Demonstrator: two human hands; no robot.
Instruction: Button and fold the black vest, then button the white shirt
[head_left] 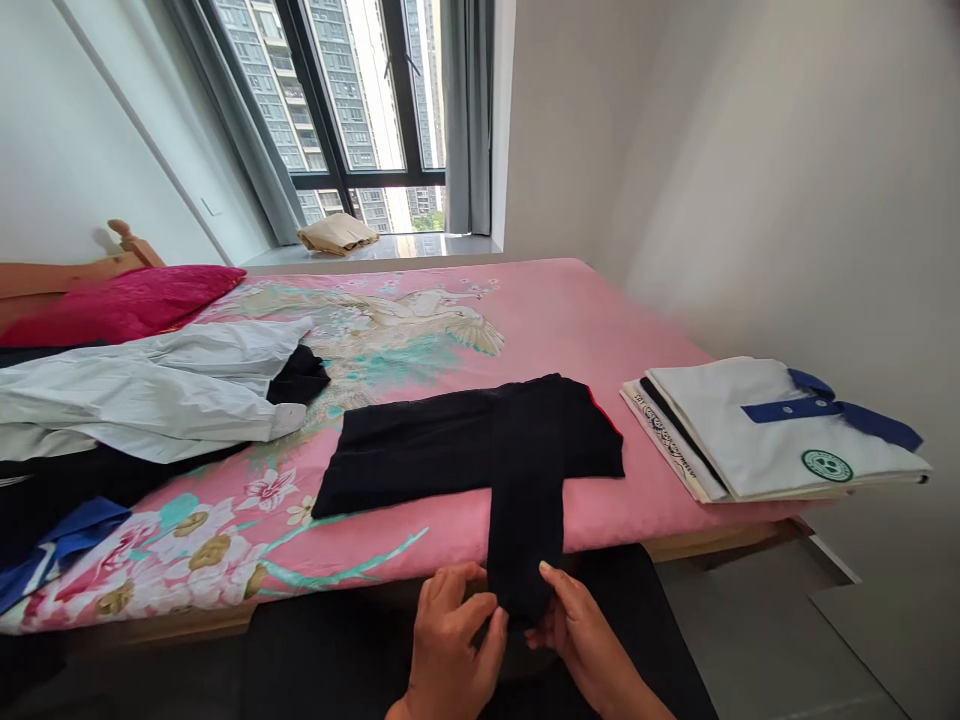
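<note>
A black long-sleeved shirt (420, 445) lies on the bed, folded into a long strip with red trim at its right end. One sleeve crosses it and hangs over the front edge of the bed towards me. At the sleeve's low end, my left hand (456, 640) has its fingers curled in at the left edge. My right hand (581, 635) pinches the right edge, thumb on top and fingers partly hidden behind the cloth. Both hands are closed on this sleeve, just off the bed's edge.
To the right sits a stack of folded shirts (720, 430), a white one with a blue collar on top. A loose heap of clothes (150, 390) covers the left side, before a red pillow (135, 300). Pink floral bedding (577, 310) spreads beneath. A beige cloth bundle (337, 233) rests on the windowsill.
</note>
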